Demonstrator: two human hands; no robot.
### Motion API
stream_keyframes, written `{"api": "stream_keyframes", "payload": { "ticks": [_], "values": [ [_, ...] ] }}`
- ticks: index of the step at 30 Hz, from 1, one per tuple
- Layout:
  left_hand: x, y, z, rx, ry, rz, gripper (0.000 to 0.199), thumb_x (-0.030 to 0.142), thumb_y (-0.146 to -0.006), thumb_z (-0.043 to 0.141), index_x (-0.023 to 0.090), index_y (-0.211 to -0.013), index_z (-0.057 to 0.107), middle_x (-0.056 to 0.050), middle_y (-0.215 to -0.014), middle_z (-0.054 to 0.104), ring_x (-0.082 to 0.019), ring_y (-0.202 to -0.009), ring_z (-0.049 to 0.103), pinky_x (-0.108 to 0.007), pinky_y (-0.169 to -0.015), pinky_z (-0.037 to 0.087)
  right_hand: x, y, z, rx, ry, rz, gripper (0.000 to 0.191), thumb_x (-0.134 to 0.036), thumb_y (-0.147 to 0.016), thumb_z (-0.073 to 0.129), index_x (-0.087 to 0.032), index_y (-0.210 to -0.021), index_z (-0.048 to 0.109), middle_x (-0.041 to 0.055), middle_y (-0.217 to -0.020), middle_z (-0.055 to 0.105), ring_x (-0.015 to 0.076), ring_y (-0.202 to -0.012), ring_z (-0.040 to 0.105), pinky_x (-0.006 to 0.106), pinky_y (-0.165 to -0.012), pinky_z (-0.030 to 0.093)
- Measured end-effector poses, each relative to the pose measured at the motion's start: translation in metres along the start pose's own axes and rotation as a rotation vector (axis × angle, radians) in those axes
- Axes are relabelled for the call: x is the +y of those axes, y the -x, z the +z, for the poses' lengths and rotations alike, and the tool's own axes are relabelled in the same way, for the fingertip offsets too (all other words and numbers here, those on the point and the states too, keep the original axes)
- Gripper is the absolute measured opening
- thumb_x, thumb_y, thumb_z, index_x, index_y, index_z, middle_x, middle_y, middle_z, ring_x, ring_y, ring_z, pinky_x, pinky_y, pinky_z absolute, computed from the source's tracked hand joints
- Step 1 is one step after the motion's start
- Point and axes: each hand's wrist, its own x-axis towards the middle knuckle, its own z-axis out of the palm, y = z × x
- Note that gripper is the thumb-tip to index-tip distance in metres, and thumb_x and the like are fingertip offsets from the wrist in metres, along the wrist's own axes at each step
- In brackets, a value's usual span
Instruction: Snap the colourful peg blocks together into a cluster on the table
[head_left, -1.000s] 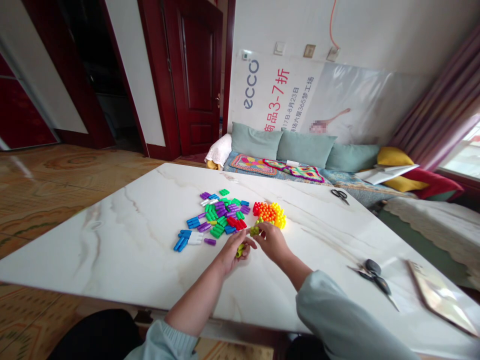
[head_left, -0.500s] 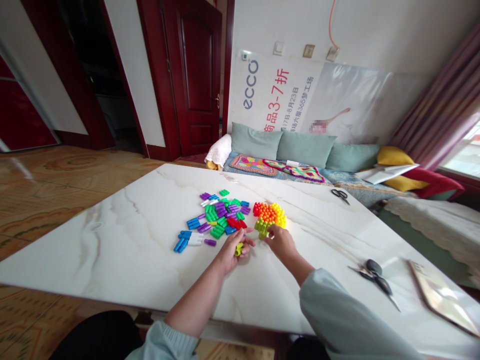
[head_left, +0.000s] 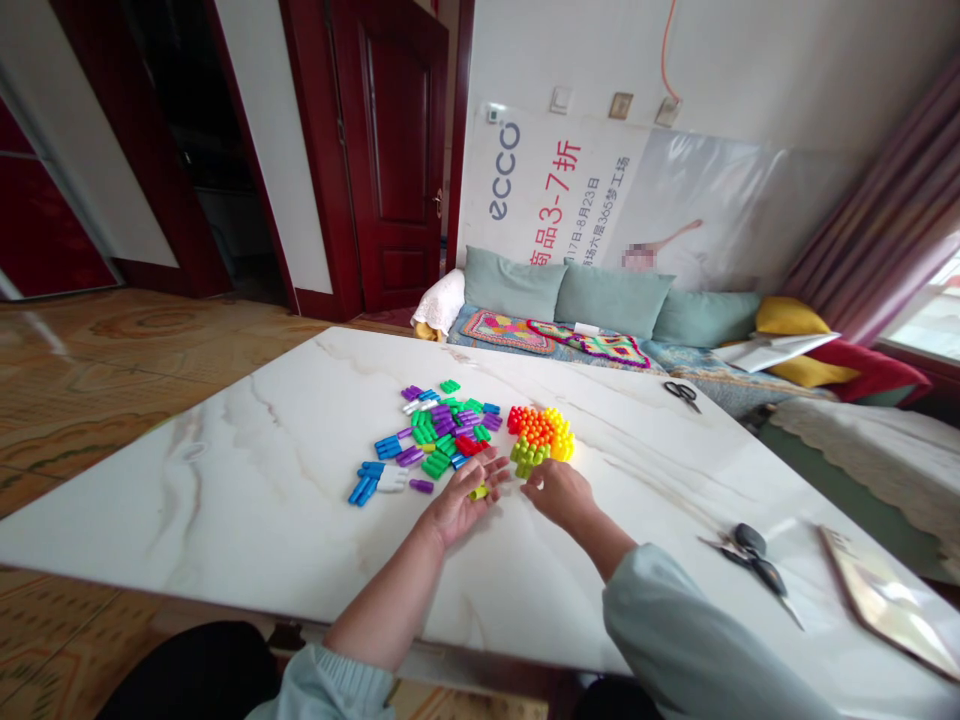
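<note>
My left hand (head_left: pixel 466 495) is palm up with its fingers spread, and a yellow-green piece (head_left: pixel 478 492) lies in it. Close by on the right, my right hand (head_left: pixel 555 490) has its fingertips pressed together; anything between them is too small to make out. Just beyond it stands a cluster of yellow-green pieces (head_left: pixel 529 456), which touches orange pieces (head_left: pixel 534 427), red pieces (head_left: pixel 515 418) and yellow pieces (head_left: pixel 561 440). Left of these lie scattered green pieces (head_left: pixel 435 463), purple pieces (head_left: pixel 409 456), blue pieces (head_left: pixel 364 488) and white pieces (head_left: pixel 391 479).
The white marbled table (head_left: pixel 262 480) carries black-handled scissors (head_left: pixel 681 393) at the far right, another pair (head_left: pixel 754 560) nearer, and a shiny flat object (head_left: pixel 885 600) at the right edge. A sofa with green cushions (head_left: pixel 615 300) stands behind it.
My left hand has opened wider around the yellow-green piece. My right hand has drawn slightly back from the yellow-green cluster, towards me.
</note>
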Motion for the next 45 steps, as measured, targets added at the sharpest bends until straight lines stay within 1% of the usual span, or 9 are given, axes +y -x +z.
{"api": "stream_keyframes", "payload": {
  "ticks": [5, 11, 19, 22, 25, 29, 33, 39, 45],
  "values": [
    [0.003, 0.001, -0.003, -0.048, 0.050, 0.019, 0.047, 0.001, -0.064, 0.064, 0.019, -0.107, 0.059, -0.008, -0.127, 0.056, -0.021, -0.114, 0.055, -0.028, -0.090, 0.048, 0.002, -0.003, 0.007, -0.002, -0.032, -0.041, 0.015, -0.029, -0.076, 0.061, -0.023, -0.084, 0.072, 0.0060, -0.096, 0.069, 0.0217, -0.090, 0.063, 0.029, -0.071, 0.045],
    [0.004, -0.002, -0.004, -0.012, 0.098, 0.008, 0.046, -0.008, -0.055, 0.050, 0.015, -0.094, 0.059, -0.009, -0.119, 0.061, -0.018, -0.114, 0.057, -0.026, -0.094, 0.047, 0.005, -0.006, 0.015, 0.015, -0.098, -0.139, 0.022, -0.027, -0.076, 0.063, -0.022, -0.096, 0.071, 0.0052, -0.105, 0.068, 0.0210, -0.097, 0.062, 0.029, -0.078, 0.046],
    [0.005, 0.000, 0.001, -0.071, 0.045, 0.031, 0.069, -0.001, -0.072, 0.062, 0.028, -0.133, 0.046, -0.006, -0.136, 0.051, -0.020, -0.127, 0.047, -0.035, -0.109, 0.034, -0.012, 0.002, -0.005, 0.260, -0.327, -0.255, 0.015, -0.019, -0.081, 0.055, -0.021, -0.090, 0.067, 0.0019, -0.092, 0.068, 0.0128, -0.073, 0.061, 0.023, -0.068, 0.045],
    [0.003, 0.001, 0.001, -0.044, 0.003, 0.004, 0.066, 0.010, -0.077, 0.068, 0.028, -0.136, 0.044, -0.005, -0.120, 0.060, -0.016, -0.113, 0.057, -0.028, -0.100, 0.041, -0.022, 0.009, -0.009, 0.163, -0.383, -0.529, 0.020, -0.020, -0.079, 0.061, -0.022, -0.098, 0.066, 0.0020, -0.101, 0.065, 0.0107, -0.073, 0.061, 0.020, -0.067, 0.045],
    [0.000, 0.003, 0.002, -0.094, -0.017, -0.034, 0.058, 0.021, -0.080, 0.070, 0.027, -0.134, 0.049, -0.006, -0.120, 0.060, -0.016, -0.104, 0.060, -0.028, -0.091, 0.046, -0.030, 0.012, -0.006, 0.093, -0.344, -0.634, 0.026, -0.017, -0.077, 0.061, -0.022, -0.103, 0.066, 0.0032, -0.107, 0.063, 0.0119, -0.081, 0.062, 0.020, -0.069, 0.045],
    [-0.001, 0.005, 0.003, -0.208, -0.032, -0.083, 0.052, 0.023, -0.081, 0.069, 0.030, -0.130, 0.052, -0.007, -0.132, 0.053, -0.021, -0.115, 0.054, -0.037, -0.097, 0.043, -0.030, 0.010, -0.007, 0.107, -0.328, -0.590, 0.023, -0.018, -0.082, 0.055, -0.022, -0.102, 0.065, 0.0038, -0.101, 0.065, 0.0139, -0.084, 0.062, 0.021, -0.070, 0.045],
    [0.000, 0.004, 0.004, -0.224, -0.093, -0.108, 0.052, 0.028, -0.079, 0.070, 0.026, -0.128, 0.052, -0.011, -0.131, 0.055, -0.027, -0.119, 0.053, -0.045, -0.101, 0.038, -0.016, 0.004, -0.014, 0.269, -0.510, -0.271, 0.018, -0.028, -0.089, 0.045, -0.018, -0.089, 0.060, 0.0039, -0.079, 0.067, 0.0147, -0.070, 0.064, 0.024, -0.063, 0.046],
    [-0.006, 0.002, 0.009, 0.077, -0.568, 0.252, 0.025, 0.031, -0.078, 0.068, 0.017, -0.098, 0.066, -0.009, -0.096, 0.068, -0.020, -0.085, 0.064, -0.030, -0.074, 0.050, 0.022, -0.004, -0.009, 0.219, -0.843, 0.163, 0.016, -0.033, -0.079, 0.054, -0.020, -0.074, 0.046, 0.0025, -0.069, 0.064, 0.0149, -0.060, 0.066, 0.021, -0.050, 0.046],
    [-0.013, 0.000, 0.004, 0.184, -0.884, 0.378, 0.024, 0.038, -0.081, 0.061, 0.015, -0.080, 0.066, -0.002, -0.066, 0.062, -0.012, -0.059, 0.055, -0.021, -0.055, 0.042, 0.043, -0.008, 0.003, 0.153, -0.306, 0.038, 0.007, -0.023, -0.068, 0.062, -0.019, -0.072, 0.058, 0.0001, -0.067, 0.063, 0.0136, -0.063, 0.059, 0.022, -0.055, 0.037]
  ]
}}
